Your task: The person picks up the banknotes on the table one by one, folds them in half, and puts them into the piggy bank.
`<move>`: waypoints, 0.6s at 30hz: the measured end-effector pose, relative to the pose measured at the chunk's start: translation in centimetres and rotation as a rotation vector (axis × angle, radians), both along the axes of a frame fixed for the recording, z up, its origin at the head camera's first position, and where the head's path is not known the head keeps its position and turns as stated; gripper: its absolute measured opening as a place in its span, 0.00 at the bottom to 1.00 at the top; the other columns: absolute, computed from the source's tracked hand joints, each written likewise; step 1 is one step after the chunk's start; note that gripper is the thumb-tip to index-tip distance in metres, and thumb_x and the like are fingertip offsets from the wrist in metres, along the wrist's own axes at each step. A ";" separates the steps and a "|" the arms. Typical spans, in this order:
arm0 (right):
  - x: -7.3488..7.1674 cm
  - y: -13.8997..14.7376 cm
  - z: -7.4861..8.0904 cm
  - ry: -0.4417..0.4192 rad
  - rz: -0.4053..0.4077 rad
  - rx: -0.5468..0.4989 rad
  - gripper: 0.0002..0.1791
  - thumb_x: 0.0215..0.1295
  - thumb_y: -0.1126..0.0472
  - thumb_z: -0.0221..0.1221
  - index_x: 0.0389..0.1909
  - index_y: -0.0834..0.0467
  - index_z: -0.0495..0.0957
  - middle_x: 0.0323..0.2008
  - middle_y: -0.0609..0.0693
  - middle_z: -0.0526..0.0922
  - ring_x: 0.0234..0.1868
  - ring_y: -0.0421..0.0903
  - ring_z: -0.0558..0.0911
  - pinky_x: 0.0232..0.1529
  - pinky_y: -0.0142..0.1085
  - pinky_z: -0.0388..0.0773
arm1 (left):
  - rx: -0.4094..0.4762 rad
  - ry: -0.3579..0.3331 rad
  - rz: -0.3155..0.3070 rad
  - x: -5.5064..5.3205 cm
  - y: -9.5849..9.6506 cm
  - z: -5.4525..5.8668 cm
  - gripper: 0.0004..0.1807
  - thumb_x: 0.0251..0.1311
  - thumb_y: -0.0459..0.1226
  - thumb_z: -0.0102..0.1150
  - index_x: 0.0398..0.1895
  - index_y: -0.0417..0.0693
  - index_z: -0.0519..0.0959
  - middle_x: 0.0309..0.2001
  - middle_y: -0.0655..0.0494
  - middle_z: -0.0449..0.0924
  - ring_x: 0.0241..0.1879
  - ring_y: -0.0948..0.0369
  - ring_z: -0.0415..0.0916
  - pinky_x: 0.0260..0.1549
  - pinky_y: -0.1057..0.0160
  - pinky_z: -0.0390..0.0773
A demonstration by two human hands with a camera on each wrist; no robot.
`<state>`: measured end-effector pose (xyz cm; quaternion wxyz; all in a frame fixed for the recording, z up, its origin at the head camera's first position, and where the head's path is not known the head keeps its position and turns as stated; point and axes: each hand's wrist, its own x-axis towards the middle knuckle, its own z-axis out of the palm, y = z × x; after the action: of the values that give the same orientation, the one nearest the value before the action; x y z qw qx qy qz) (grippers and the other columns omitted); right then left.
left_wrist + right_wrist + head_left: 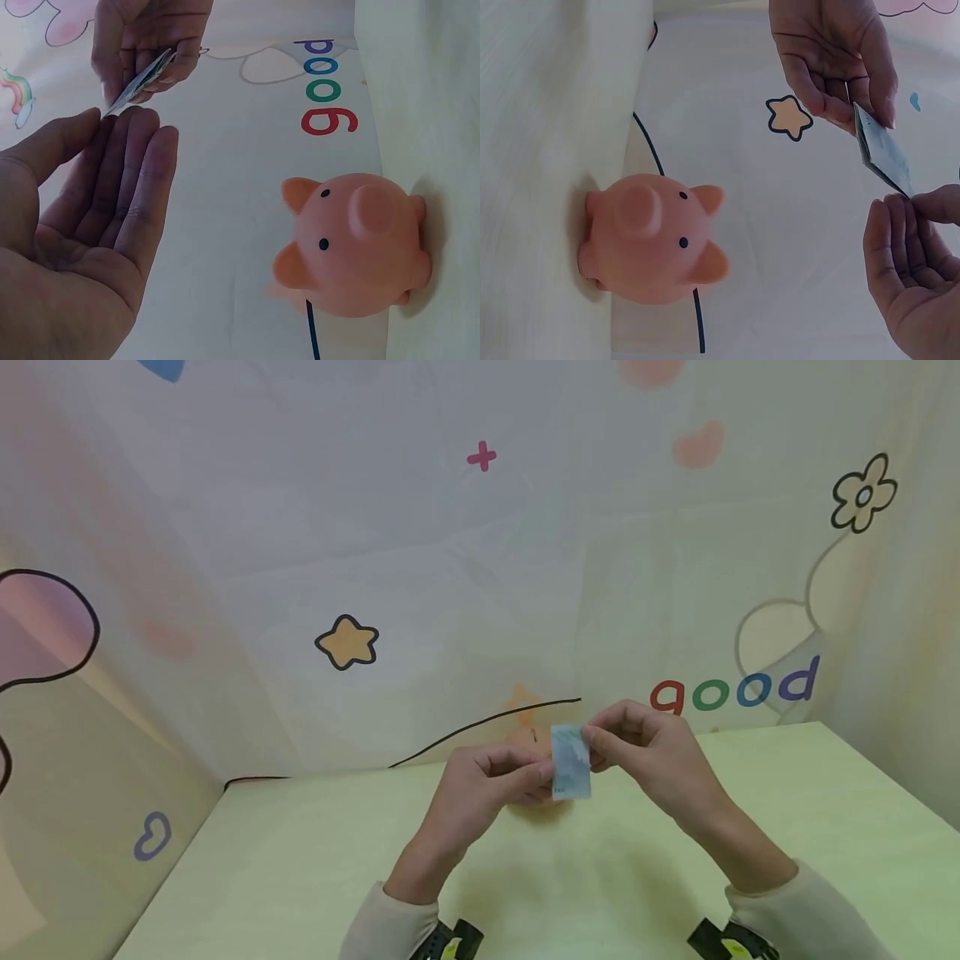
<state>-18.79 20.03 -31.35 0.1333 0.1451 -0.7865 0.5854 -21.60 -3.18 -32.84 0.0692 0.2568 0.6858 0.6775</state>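
A small folded banknote [572, 767], pale blue-green, is held up between both hands in the head view. The left hand [476, 787] pinches its left edge between thumb and fingertips. On the other side, the right hand [660, 756] pinches the upper right edge. The right wrist view shows the folded layers of the banknote [883, 154] slightly parted along one side. Beyond the hands stands a pinkish-orange piggy bank [352, 255], its snout facing the person. In the head view the hands and banknote hide most of it; neither hand touches it.
The table [300, 860] has a pale yellow-green cover. A printed cloth [450, 568] with stars, hearts and the word "good" hangs behind it and along the sides. Dark straps with small devices [457, 939] sit on the wrists, over light sleeves.
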 end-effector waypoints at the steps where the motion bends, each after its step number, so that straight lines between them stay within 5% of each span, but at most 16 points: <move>1: 0.0 0.0 0.0 -0.005 0.003 0.002 0.11 0.76 0.61 0.66 0.47 0.66 0.82 0.39 0.57 0.88 0.38 0.52 0.89 0.47 0.36 0.87 | 0.012 -0.005 0.004 0.0 0.0 0.0 0.10 0.67 0.35 0.72 0.42 0.34 0.89 0.36 0.47 0.90 0.37 0.51 0.89 0.45 0.51 0.89; 9: 0.3 -0.5 -0.2 -0.014 0.008 -0.003 0.10 0.75 0.61 0.66 0.47 0.65 0.82 0.39 0.57 0.87 0.37 0.52 0.88 0.46 0.36 0.87 | 0.081 0.011 0.077 0.1 0.1 0.0 0.11 0.69 0.35 0.71 0.44 0.33 0.88 0.37 0.47 0.89 0.36 0.55 0.88 0.43 0.53 0.90; 18: 0.3 -0.8 -0.2 -0.005 0.004 0.030 0.09 0.76 0.61 0.66 0.46 0.64 0.82 0.38 0.56 0.88 0.37 0.52 0.88 0.46 0.37 0.87 | 0.113 -0.012 0.067 0.2 0.2 0.2 0.10 0.68 0.32 0.70 0.43 0.29 0.86 0.36 0.48 0.88 0.33 0.57 0.87 0.43 0.52 0.90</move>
<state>-18.53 19.25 -31.55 0.1280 0.1471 -0.7952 0.5742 -21.41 -2.98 -32.62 0.0359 0.2333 0.6542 0.7185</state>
